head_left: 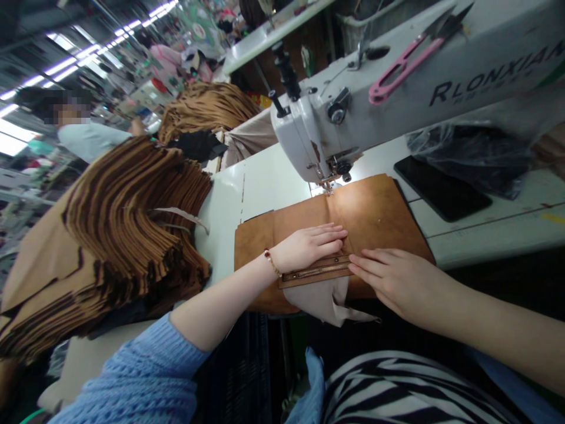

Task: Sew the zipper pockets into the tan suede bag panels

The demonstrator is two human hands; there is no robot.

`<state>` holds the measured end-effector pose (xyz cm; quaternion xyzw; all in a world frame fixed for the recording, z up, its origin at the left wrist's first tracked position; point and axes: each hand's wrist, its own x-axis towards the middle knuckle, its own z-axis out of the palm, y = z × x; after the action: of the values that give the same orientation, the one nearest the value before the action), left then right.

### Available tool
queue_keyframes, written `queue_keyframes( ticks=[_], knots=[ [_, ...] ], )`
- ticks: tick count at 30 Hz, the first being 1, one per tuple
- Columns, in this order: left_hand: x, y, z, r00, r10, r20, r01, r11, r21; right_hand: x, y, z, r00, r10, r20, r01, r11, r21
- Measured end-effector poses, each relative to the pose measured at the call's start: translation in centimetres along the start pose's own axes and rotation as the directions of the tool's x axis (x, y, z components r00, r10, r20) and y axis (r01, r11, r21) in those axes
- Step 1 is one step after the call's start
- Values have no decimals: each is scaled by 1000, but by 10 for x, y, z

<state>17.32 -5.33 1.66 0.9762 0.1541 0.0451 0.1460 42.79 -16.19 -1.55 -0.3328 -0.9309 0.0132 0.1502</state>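
Observation:
A brown leather-like panel [375, 218] lies on the sewing machine bed, its far edge under the needle and presser foot [328, 187]. My left hand [311, 244] rests flat on the panel with fingers stretched out, just beyond a brass zipper [320, 270] set into it. At the zipper's right end my right hand [388, 274] lies on the panel, fingers extended and fingertips touching it. Pale lining cloth [324, 297] hangs out below the zipper over the near edge. The machine's lamp lights the panel right of the needle.
Tall stacks of brown cut pieces [132, 212] stand on the left. A black phone [441, 188] and a plastic bag [477, 153] lie on the table at right. Pink-handled snips [406, 68] rest on the sewing machine arm [441, 76]. Another person [92, 138] is behind the stacks.

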Motion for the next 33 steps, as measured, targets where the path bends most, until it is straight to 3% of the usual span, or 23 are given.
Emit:
queue_keyframes(
  ticks=[4, 9, 12, 15, 17, 19, 21, 23, 25, 29, 33],
  knots=[
    [5, -8, 1, 998, -49, 26, 51, 993, -102, -1, 0, 1, 1000, -3, 11, 3, 1000, -4],
    [22, -8, -7, 997, -75, 31, 77, 994, -80, 0, -1, -1, 1000, 16, 14, -16, 1000, 19],
    [20, 18, 0, 988, -153, -17, 152, 987, -60, 2, -4, -5, 999, 32, 1, -32, 997, 74],
    [7, 52, 22, 946, -302, -121, 298, 953, -55, 3, -1, -12, 998, 51, -22, -47, 984, 173],
    [-1, 66, 39, 913, -365, -183, 363, 931, -47, 3, 14, -18, 993, 99, -57, -81, 961, 264],
    [-6, 71, 50, 898, -379, -223, 381, 924, -35, 1, 42, -23, 954, 260, -153, -208, 934, 289],
    [-7, 70, 53, 894, -378, -242, 383, 923, -26, -5, 79, -27, 836, 453, -308, -417, 891, 180],
    [-8, 68, 52, 894, -369, -253, 377, 926, -17, -12, 115, -29, 761, 515, -394, -577, 815, -50],
    [-8, 67, 51, 898, -358, -258, 371, 929, 3, -17, 139, -28, 726, 546, -418, -653, 738, -171],
    [-10, 65, 54, 910, -341, -235, 368, 926, 84, -14, 147, -24, 654, 700, -288, -749, 546, -375],
    [-11, 63, 58, 914, -320, -248, 357, 926, 123, -4, 134, -25, 621, 743, -249, -762, 498, -413]
  ],
)
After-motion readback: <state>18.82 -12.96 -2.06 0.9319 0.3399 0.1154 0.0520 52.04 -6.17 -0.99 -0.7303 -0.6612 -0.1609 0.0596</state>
